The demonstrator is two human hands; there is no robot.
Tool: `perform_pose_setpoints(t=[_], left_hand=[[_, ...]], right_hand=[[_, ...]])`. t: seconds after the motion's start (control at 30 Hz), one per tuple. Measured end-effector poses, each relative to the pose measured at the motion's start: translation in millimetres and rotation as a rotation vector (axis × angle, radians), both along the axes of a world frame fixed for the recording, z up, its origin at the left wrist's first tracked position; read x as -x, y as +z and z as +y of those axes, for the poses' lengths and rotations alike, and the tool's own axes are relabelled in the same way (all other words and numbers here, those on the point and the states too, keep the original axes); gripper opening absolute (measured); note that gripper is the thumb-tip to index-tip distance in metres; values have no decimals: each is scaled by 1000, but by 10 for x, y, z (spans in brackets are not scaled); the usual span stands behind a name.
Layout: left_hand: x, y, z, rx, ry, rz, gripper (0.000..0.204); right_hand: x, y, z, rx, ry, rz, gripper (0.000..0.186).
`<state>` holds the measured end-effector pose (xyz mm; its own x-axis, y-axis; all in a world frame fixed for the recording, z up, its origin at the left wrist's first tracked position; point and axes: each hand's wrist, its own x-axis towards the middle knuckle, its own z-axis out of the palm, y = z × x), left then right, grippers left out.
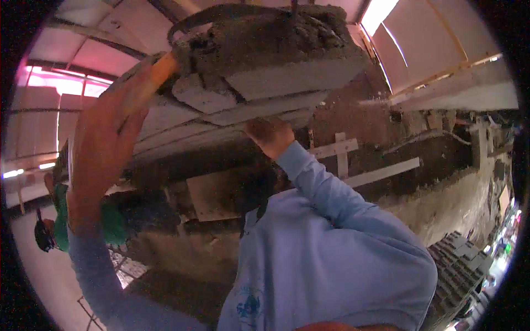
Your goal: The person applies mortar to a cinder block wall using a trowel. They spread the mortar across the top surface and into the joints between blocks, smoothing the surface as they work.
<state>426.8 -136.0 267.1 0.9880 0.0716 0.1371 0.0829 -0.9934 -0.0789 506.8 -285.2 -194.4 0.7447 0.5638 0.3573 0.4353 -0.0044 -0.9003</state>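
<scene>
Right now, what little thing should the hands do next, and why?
Perhaps steady the left hand: it looks blurred, and the orange thing it seems to hold is close to the dark, rough lump, while the right hand appears to touch the pale slabs.

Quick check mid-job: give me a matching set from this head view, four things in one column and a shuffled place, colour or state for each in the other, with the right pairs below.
Things
1. Left hand
2. Right hand
3. Sweatshirt
4. Stack of grey pieces

Places, colours, states
A. Light blue
B. Low down, near the right edge of the picture
C. At the pale layered slabs, near the middle of the picture
D. Blurred and large, at the left of the picture

Right pairs: 1-D, 2-C, 3-A, 4-B
</scene>
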Motion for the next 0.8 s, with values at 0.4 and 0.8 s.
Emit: perform_pose_setpoints(t=[0.4,0.8], left_hand=[[779,631,-226,-202,305,193,44],[191,169,0,229,168,90,47]], right_hand=[[-152,861,-465,-823,30,1649,38],[-151,320,-283,-189,-95,38,25]])
